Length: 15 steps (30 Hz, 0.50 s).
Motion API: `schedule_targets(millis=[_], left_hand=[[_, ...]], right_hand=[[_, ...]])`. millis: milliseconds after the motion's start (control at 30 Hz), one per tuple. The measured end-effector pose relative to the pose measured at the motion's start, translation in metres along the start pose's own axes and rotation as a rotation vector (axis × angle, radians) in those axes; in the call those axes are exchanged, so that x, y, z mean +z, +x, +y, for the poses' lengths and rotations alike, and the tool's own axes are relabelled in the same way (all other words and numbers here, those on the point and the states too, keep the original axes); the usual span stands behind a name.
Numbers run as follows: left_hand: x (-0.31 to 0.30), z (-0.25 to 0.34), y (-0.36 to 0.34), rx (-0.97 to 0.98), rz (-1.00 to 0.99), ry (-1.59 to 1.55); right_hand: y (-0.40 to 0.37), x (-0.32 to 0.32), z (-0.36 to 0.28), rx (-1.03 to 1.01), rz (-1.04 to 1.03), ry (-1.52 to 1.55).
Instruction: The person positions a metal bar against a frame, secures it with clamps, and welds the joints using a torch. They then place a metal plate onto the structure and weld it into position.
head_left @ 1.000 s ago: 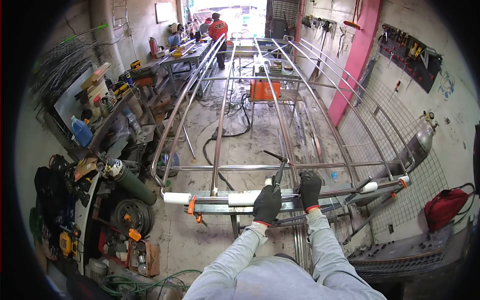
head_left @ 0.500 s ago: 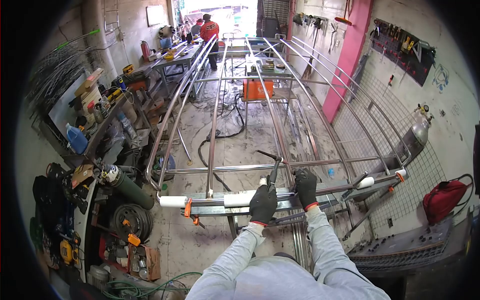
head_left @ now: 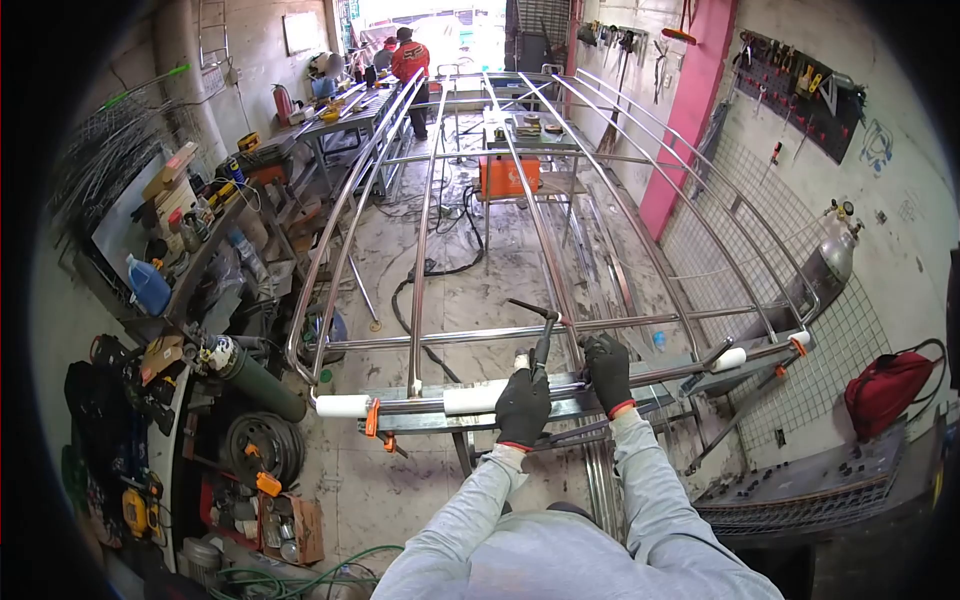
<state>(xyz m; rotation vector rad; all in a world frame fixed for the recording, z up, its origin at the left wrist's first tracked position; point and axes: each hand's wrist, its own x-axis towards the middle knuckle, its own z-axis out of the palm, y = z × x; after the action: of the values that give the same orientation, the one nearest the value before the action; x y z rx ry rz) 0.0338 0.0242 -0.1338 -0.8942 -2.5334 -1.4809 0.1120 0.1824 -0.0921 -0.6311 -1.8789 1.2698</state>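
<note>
A steel tube frame stretches away from me, its near end tube resting on a metal beam. My left hand, in a black glove, is closed around the handle of a TIG welding torch. The torch head stands upright above the near crossbar. My right hand, also gloved, is closed by the near end tube, to the right of the torch; anything inside its fingers is hidden. White sleeves wrap parts of the end tube, and an orange clamp grips it at the left.
An orange welding machine stands beneath the frame. Gas cylinders flank both sides. A cluttered workbench lines the left, and a red backpack hangs at right. Two people are at the far end near a table.
The view has shifted slightly, moving the scene a little to the left. Both hands and the torch keep nearly the same place against the frame.
</note>
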Motion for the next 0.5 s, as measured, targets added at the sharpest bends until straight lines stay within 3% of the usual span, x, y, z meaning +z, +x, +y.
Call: schedule_targets(millis=[133,200,333,400,500], left_hand=[[-0.002,0.003,0.0,-0.018,-0.028,0.014],[-0.002,0.002,0.0,-0.017,-0.029,-0.002],[0.0,0.0,-0.001,-0.002,-0.025,0.014],[-0.001,0.001,-0.001,0.019,-0.011,0.009],[-0.003,0.002,0.0,0.015,-0.024,-0.004]], right_hand=[[0.002,-0.005,0.0,0.081,-0.024,-0.006],[0.002,-0.008,0.0,-0.172,-0.074,-0.279],[0.004,-0.011,0.002,-0.351,-0.084,-0.414],[0.005,-0.013,-0.004,-0.618,-0.079,-0.594],[0.004,-0.013,-0.001,-0.495,-0.105,-0.55]])
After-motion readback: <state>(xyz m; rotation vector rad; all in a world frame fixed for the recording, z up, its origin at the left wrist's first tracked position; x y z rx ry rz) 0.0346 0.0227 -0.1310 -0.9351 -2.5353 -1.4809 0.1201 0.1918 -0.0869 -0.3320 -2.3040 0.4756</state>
